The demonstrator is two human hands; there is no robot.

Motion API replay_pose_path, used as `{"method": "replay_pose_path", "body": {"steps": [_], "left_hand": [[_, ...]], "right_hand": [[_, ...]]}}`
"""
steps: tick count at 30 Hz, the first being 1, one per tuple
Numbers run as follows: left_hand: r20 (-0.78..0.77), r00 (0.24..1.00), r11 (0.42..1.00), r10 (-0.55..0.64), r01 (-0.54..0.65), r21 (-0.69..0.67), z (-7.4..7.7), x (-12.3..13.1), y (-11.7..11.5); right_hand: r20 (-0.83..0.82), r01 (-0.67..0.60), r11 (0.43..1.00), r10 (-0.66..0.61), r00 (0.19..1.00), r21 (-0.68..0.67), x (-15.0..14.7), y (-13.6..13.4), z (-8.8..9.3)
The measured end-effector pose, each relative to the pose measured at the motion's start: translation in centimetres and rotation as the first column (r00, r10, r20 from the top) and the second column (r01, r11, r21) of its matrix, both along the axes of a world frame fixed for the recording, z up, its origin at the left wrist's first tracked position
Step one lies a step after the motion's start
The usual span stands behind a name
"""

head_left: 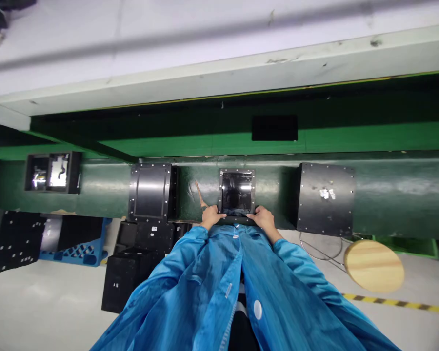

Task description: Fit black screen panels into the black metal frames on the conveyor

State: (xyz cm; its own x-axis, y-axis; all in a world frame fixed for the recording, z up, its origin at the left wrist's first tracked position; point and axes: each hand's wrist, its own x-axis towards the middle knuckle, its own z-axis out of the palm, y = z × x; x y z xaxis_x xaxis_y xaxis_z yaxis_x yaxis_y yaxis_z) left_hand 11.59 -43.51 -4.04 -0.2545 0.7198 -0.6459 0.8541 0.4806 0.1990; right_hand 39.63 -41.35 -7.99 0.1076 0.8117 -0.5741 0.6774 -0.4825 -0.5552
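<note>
A black box with a glossy, see-through-looking panel and a riveted frame [237, 192] lies on the green bench right in front of me. My left hand [211, 216] holds its near left corner, thumb on the near rim and fingers curled at the side. At the near right corner my right hand [262, 217] grips in the same way, its thumb pointing inward. Parts of the fingers are hidden under or behind the edge. Both arms are in loose blue sleeves.
Larger black riveted boxes stand left [150, 191] and right [325, 199] on the bench [274, 187]. Further left is an open two-part black case [52, 172]. A white shelf [219, 73] overhangs the back. On the floor are a round wooden stool [373, 265], black boxes [121, 282] and a blue pallet [76, 253].
</note>
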Motion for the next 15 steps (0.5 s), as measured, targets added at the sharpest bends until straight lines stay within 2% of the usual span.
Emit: {"method": "replay_pose_path", "body": {"steps": [4,9,15], "left_hand": [[-0.003,0.999,0.997,0.043,-0.043,-0.066,0.0,-0.1,1.1],[0.017,0.996,0.994,0.09,-0.089,-0.059,-0.2,-0.1,1.4],[0.029,0.999,0.998,0.034,-0.033,-0.055,-0.3,-0.1,1.9]], "right_hand": [[0.013,0.021,1.0,-0.021,1.0,0.007,-0.4,-0.7,-0.2],[0.124,-0.055,0.998,0.057,0.991,-0.018,-1.2,-0.9,-0.3],[0.179,-0.097,0.994,0.105,0.978,-0.052,-1.5,-0.4,-0.2]]}}
